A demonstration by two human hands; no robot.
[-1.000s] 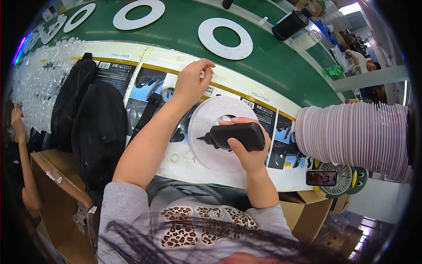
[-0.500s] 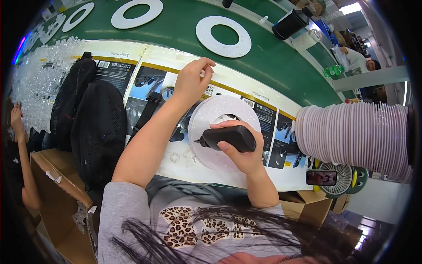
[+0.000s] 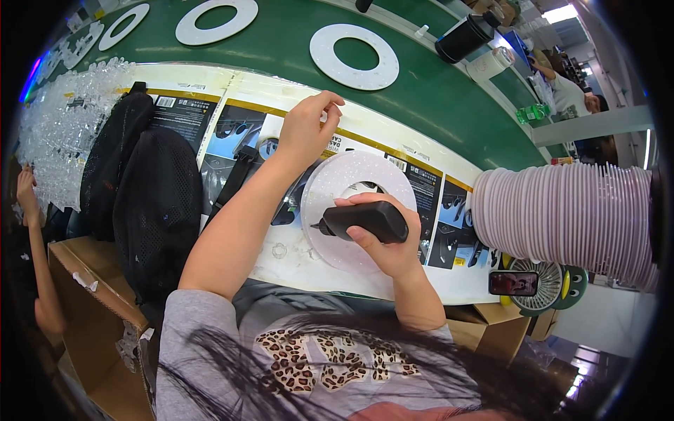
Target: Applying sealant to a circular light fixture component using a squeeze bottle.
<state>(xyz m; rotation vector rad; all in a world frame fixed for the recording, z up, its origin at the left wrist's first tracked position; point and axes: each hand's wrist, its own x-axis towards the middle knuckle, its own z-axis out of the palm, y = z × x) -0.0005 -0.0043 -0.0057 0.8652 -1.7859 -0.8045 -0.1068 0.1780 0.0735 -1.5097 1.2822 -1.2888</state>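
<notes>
My right hand [image 3: 393, 245] is wrapped round a black squeeze bottle [image 3: 372, 222]. The bottle lies tilted nearly flat, and its narrow nozzle points left, over the face of a white speckled ring [image 3: 330, 254]. This ring rests on the worktop in front of me, seemingly stacked on another, and its centre hole is partly hidden by my hand and the bottle. Beyond the ring's upper left edge, my left hand [image 3: 303, 130] hovers with fingers loosely bent and apart. Nothing shows in it.
A long stack of pale rings [image 3: 562, 221] stands at right, near a fan [image 3: 537, 286] and phone [image 3: 513, 283]. Black mesh bags [image 3: 158, 210] and a heap of clear plastic pieces [image 3: 70, 133] lie left. White rings [image 3: 383, 67] sit on the green belt [image 3: 281, 59]. Another person's hand [image 3: 27, 193] shows far left.
The white rings on the green belt have shifted slightly left. My hands and the bottle stay where they were. In the background, a person's arm has moved.
</notes>
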